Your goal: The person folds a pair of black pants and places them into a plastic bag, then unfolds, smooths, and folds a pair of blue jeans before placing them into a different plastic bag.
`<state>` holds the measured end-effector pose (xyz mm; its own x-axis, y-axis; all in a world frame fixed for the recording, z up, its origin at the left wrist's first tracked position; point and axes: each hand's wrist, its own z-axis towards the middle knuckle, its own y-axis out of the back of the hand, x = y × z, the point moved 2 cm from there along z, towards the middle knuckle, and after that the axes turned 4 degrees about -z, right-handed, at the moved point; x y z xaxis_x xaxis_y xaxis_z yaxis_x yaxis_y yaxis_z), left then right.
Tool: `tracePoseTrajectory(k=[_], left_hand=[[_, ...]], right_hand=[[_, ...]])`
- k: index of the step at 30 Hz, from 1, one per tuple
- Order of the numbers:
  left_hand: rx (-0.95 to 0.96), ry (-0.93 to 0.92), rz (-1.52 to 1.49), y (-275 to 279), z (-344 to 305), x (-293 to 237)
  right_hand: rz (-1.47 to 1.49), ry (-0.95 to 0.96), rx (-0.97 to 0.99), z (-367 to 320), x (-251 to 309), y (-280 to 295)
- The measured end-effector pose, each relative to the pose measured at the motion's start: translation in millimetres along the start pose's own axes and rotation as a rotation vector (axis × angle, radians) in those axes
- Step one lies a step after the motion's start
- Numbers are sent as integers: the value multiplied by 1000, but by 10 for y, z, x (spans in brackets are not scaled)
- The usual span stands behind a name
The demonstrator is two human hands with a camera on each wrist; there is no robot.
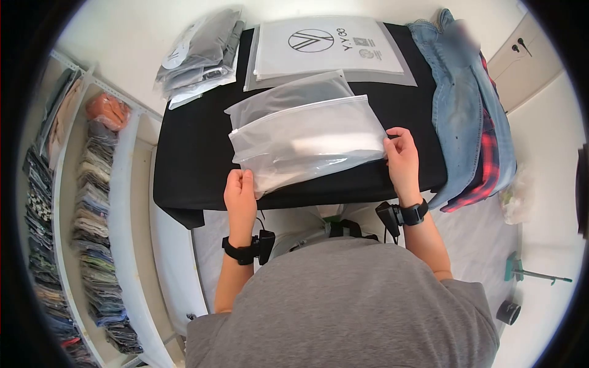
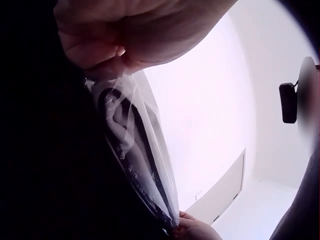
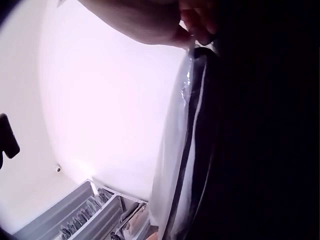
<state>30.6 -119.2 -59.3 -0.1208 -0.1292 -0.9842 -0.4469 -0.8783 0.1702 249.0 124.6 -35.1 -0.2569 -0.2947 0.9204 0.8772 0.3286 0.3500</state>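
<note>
Shelves: white shelves (image 1: 126,208) stand along the wall, with folded clothes (image 1: 98,245) piled in tall columns; an orange bundle (image 1: 108,111) in clear wrap tops one column.
Packs: at the counter's far left corner I see a stack of filled packs (image 1: 205,55), grey and glossy, a round white label on one.
Counter: its black cloth (image 1: 184,159) hangs over the near edge.
Left hand: the left hand (image 1: 240,191) pinches the bag's lower left corner between thumb and fingers.
Bag: the frosted bag (image 1: 313,138) is stretched between the two hands, over the near half of the counter, a zip running along its upper edge; whether its underside touches the cloth I cannot tell. Greyer plastic (image 1: 288,98) shows just behind the zip.
Printed bags: flat ones (image 1: 307,58) lie at the back of the counter, the top one bearing a circled emblem and dark letters.
Right hand: the right hand (image 1: 403,165) pinches the bag's right edge, thumb against fingers.
Jeans: a pair of blue jeans (image 1: 457,101) is draped over the counter's right end.
Shirt: a red and black plaid shirt (image 1: 488,153) shows beside the jeans, partly covered by denim.
Floor: a black cylinder (image 1: 508,313) sits at the far right, near a green-headed tool (image 1: 514,267).
</note>
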Motion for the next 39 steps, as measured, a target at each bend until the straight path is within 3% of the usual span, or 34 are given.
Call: tracePoseTrajectory(k=[2, 4, 6, 8, 10, 11, 13, 14, 16, 18, 20, 23, 27, 30, 32, 33, 36, 39], left_hand=[[11, 58, 14, 15, -3, -41], [20, 67, -66, 2, -15, -82], [53, 132, -26, 69, -5, -84], [94, 191, 13, 57, -35, -144], [-327, -572, 609, -29, -140, -542], [-327, -579, 602, -19, -137, -659], [183, -897, 786, -90, -169, -881], [184, -888, 783, -122, -157, -956], [567, -845, 1005, -305, -73, -993], [607, -778, 1046, -319, 40, -744], [652, -585, 803, -286, 148, -540], [724, -511, 811, -275, 189, -533], [769, -504, 783, -221, 159, -647], [782, -521, 773, -183, 132, -696], [814, -520, 759, -126, 153, -674], [811, -531, 759, -94, 157, -670], [796, -541, 697, -9, 180, -605], [711, -650, 611, 38, 254, -502]], right_hand=[[-126, -21, -8, 14, 139, -8], [-527, 696, -303, -85, 467, -69], [-487, 805, 96, -192, 638, -262], [-588, 809, 279, -230, 591, -490], [-741, 831, 326, -219, 624, -581], [-746, 834, 317, -207, 626, -595], [-760, 842, 339, -191, 615, -634], [-763, 840, 348, -176, 613, -638], [-773, 866, 386, -142, 616, -636], [-792, 874, 418, -80, 596, -628], [-808, 880, 435, 24, 539, -642], [-733, 824, 496, 112, 490, -672], [-726, 888, 448, 155, 458, -662], [-641, 849, 549, 210, 441, -498], [-378, 728, 755, 329, 374, -301], [-381, 734, 747, 347, 355, -216], [-269, 503, 823, 363, 239, -14], [-189, 455, 758, 380, 136, -40]])
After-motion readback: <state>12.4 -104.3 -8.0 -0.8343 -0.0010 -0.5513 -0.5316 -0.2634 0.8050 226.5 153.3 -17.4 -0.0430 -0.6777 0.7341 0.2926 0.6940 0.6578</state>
